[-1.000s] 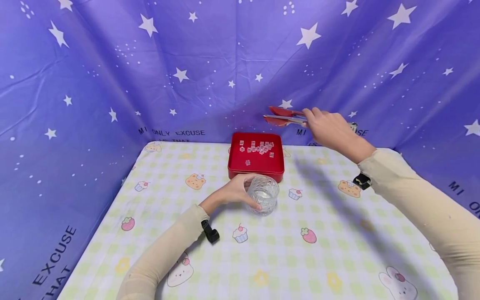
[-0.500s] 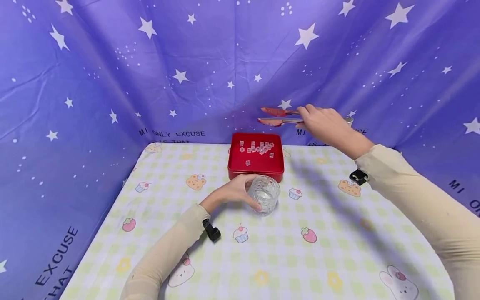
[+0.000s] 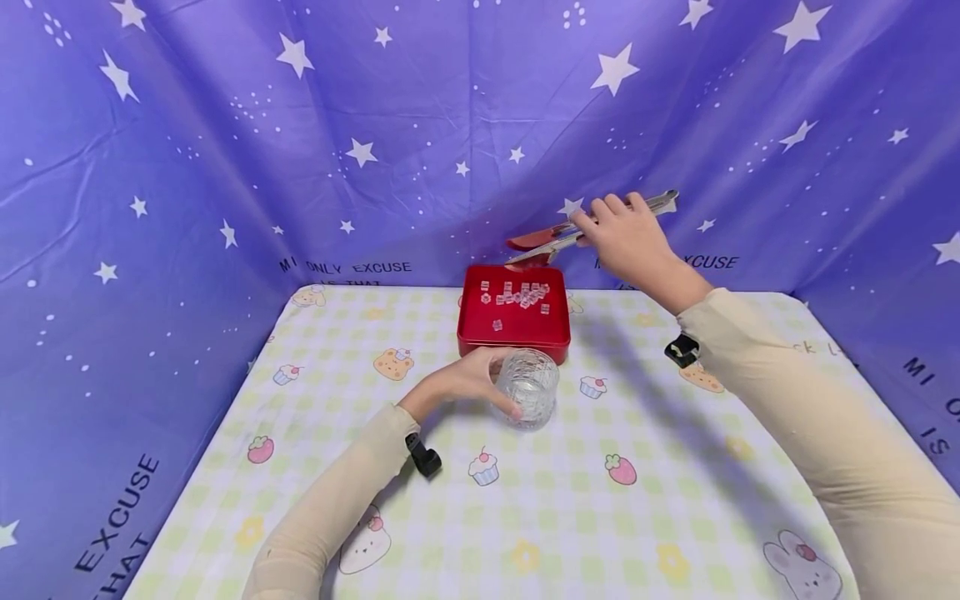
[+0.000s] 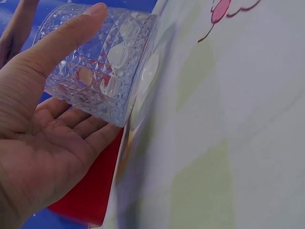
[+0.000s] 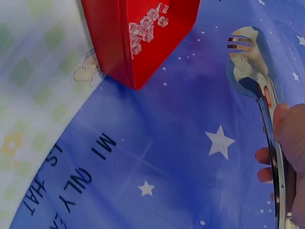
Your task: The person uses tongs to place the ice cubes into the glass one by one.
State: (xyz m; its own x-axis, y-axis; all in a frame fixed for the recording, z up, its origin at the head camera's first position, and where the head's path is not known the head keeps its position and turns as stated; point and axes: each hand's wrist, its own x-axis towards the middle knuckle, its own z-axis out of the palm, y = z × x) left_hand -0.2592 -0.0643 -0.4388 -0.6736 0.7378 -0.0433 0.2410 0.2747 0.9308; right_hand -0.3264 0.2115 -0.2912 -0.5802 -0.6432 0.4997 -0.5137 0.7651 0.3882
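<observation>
A clear textured glass (image 3: 531,398) stands upright on the tablecloth, in front of a red tin (image 3: 512,337). My left hand (image 3: 471,375) holds the glass from its left side, with the thumb (image 4: 71,38) along the near wall and the fingers around the far side. Above the tin's back right, my right hand (image 3: 628,240) grips metal serving tongs (image 5: 276,148). The two tong heads (image 3: 534,240) point left and slightly down, apart from each other with nothing between them. Several small clear cubes (image 3: 525,296) lie in the tin, most clustered toward its right back.
A checked tablecloth (image 3: 555,508) with cartoon prints covers the table. Blue star-patterned cloth (image 3: 420,100) rises behind the table and on both sides, close behind the tin. Dark straps (image 3: 681,350) sit on both wrists.
My right hand has moved left, and the tongs have tilted so their heads now dip toward the tin's back edge. My left hand and the glass stay in place.
</observation>
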